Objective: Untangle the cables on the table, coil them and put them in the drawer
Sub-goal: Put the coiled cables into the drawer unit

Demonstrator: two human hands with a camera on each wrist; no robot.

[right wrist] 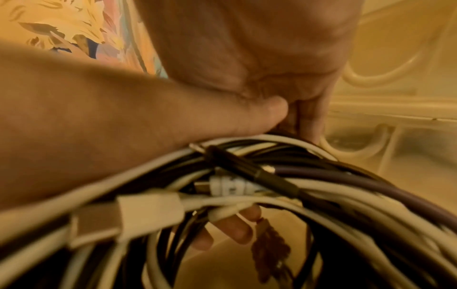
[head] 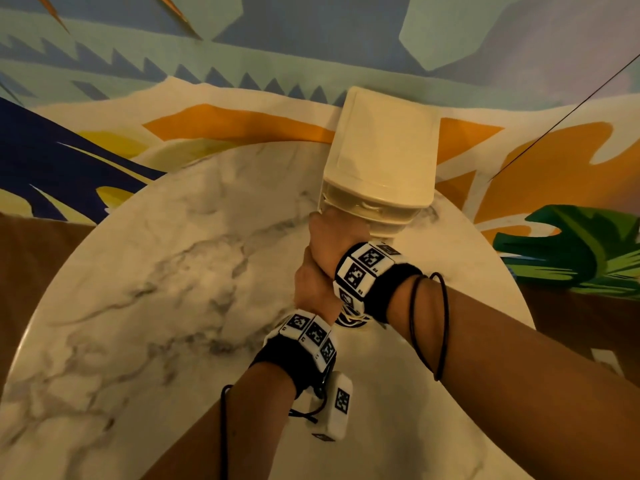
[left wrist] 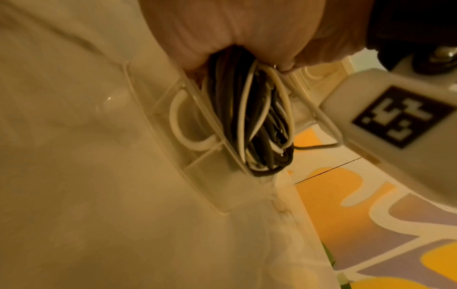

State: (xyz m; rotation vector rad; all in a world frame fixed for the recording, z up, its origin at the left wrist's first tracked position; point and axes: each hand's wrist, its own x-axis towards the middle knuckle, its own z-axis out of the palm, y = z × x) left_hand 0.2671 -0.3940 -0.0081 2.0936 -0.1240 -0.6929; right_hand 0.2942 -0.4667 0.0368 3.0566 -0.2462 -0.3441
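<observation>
A white plastic drawer unit (head: 381, 150) stands at the far edge of the round marble table (head: 173, 271). My right hand (head: 332, 233) is at the unit's lower front corner, fingers curled at a translucent drawer (right wrist: 395, 117). My left hand (head: 311, 289) sits just under it and grips a coiled bundle of black and white cables (left wrist: 259, 127), which hangs close against the drawer (left wrist: 210, 185). Part of the coil (head: 349, 318) shows below my right wrist. In the right wrist view the coil (right wrist: 247, 185) fills the foreground with fingertips (right wrist: 232, 228) beneath it. A white cable (left wrist: 176, 121) lies inside the drawer.
A painted mural wall rises right behind the table and drawer unit. A thin black wire (head: 571, 109) runs diagonally across the wall at the right. Brown seating lies beyond the table's left and right edges. Bare marble spreads to the left of my arms.
</observation>
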